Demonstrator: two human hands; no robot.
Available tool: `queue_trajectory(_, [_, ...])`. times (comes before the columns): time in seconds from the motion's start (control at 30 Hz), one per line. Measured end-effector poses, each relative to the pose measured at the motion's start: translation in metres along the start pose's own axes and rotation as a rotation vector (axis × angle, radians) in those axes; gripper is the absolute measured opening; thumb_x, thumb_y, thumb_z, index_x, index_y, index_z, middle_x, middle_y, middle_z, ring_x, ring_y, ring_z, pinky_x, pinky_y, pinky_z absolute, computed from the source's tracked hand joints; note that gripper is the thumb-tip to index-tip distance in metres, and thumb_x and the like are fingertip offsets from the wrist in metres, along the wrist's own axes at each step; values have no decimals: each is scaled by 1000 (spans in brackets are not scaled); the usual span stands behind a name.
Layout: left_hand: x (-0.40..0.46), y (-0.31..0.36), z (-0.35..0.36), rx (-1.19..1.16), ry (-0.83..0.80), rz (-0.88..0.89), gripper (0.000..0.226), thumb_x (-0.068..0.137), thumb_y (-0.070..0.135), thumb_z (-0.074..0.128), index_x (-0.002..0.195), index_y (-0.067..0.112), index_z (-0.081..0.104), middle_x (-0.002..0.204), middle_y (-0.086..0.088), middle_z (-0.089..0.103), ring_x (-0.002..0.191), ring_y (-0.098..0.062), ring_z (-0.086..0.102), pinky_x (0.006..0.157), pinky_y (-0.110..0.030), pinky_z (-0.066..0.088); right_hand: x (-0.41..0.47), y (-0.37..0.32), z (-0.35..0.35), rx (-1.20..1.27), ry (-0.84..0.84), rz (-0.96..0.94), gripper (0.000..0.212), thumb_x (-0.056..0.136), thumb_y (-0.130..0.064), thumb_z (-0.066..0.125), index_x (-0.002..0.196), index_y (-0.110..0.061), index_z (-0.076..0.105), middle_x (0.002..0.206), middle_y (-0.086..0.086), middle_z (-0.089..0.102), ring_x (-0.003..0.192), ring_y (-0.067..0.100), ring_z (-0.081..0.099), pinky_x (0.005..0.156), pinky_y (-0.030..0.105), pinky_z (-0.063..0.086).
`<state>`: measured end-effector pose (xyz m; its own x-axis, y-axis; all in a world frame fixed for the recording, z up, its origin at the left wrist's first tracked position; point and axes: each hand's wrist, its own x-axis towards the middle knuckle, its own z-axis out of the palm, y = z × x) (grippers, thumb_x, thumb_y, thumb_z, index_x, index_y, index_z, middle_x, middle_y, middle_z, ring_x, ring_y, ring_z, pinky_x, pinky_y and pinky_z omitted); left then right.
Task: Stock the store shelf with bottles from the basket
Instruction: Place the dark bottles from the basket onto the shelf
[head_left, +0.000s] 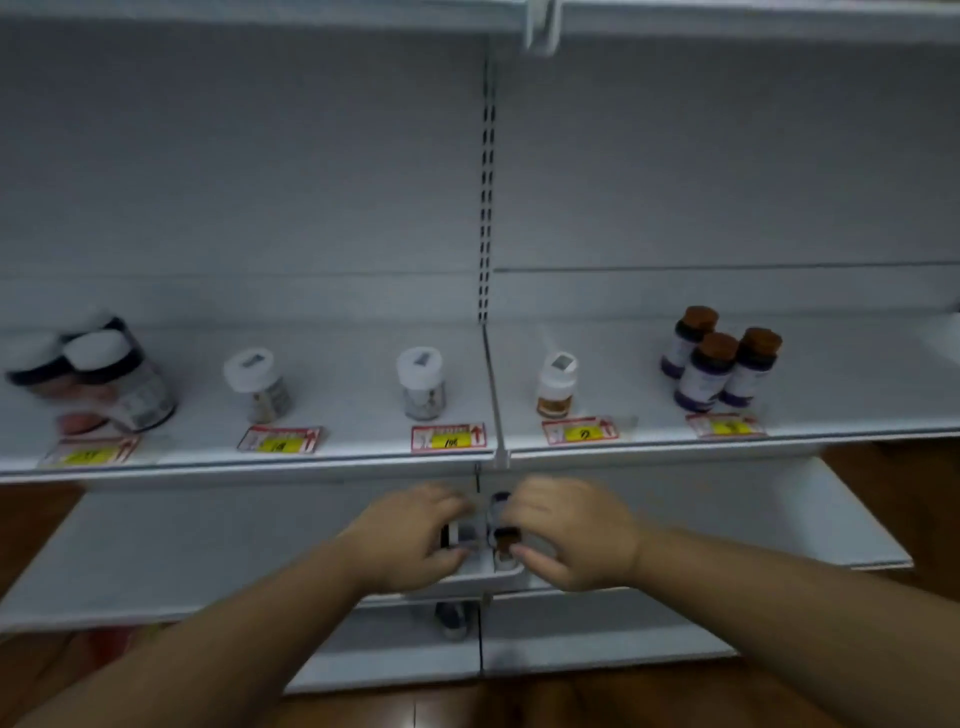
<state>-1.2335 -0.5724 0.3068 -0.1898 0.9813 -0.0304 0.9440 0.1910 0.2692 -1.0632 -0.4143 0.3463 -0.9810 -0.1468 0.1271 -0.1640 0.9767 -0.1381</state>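
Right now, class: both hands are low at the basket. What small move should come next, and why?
Probably lift out the bottle that the right hand seems to grip. Both it and the left hand are in the basket, and the shelf above has wide gaps.

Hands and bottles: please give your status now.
Left hand and right hand both down at the white basket, each closed around a small bottle. Upper shelf partly stocked. Nothing in the way.
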Motion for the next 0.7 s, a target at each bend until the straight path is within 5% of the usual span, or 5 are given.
queue_trajectory(0.1, [-1, -28, 25, -30, -124, -133, 66, 87, 50, 47, 146, 34, 23, 159, -5, 18, 146, -21, 14, 116, -38, 20, 6, 5, 50, 55, -203, 129, 44, 89, -35, 51, 129, -16, 48, 135, 9, 48, 125, 24, 43, 104, 37, 38])
queue_trajectory(0.2, [-2, -57, 52, -107, -51, -235, 61, 88, 44, 51, 145, 33, 28, 160, -5, 14, 147, -20, 12, 115, -35, 20, 10, 23, 94, 160, -227, 381, 59, 90, -45, 46, 143, -27, 28, 156, 0, 20, 143, 17, 16, 114, 34, 21])
queue_trajectory(0.3, [-1, -84, 86, -173, 105, -343, 53, 90, 34, 53, 141, 31, 38, 158, -2, 20, 146, -18, 17, 112, -31, 25, 12, 49, 143, 215, -220, 518, 62, 90, -48, 45, 144, -30, 24, 157, 0, 18, 143, 18, 17, 113, 34, 22])
queue_trajectory(0.57, [28, -143, 213, -260, 93, -440, 48, 86, 23, 61, 133, 24, 51, 151, -3, 37, 135, -21, 38, 106, -28, 35, 33, 107, 276, 257, -262, 577, 67, 87, -49, 50, 145, -31, 21, 158, -1, 8, 143, 21, 18, 110, 31, 29])
queue_trajectory(0.7, [57, -161, 259, -342, 211, -555, 48, 84, 15, 65, 131, 12, 54, 147, -7, 42, 134, -23, 39, 107, -29, 32, 51, 119, 323, 202, -247, 544, 65, 90, -44, 48, 146, -22, 22, 158, 2, 13, 144, 20, 13, 115, 32, 18])
